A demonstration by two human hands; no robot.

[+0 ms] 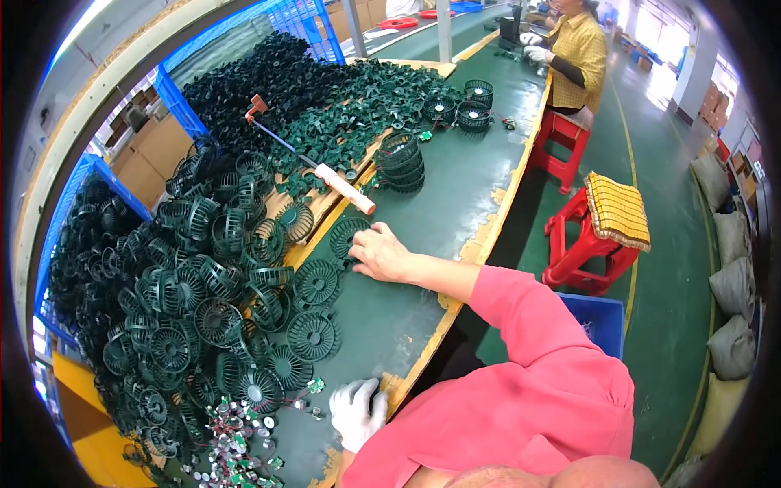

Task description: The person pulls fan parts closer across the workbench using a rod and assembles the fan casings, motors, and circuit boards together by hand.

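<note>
— On the green bench (455, 211), the bare hand (381, 256)? Which one?
— Unclear. It lies flat, fingers loose, touching a dark green grille disc (348, 236), gripping nothing.
— And the gloved hand (356, 413)?
— Curled at the bench edge; its grasp is hidden.

The right hand's fingers (368, 236) rest on the counter (455, 195), touching a fan grille (348, 236). Left of them lies the grille heap (203, 301); beyond them, a hammer (313, 163) and a grille stack (402, 163).
</note>
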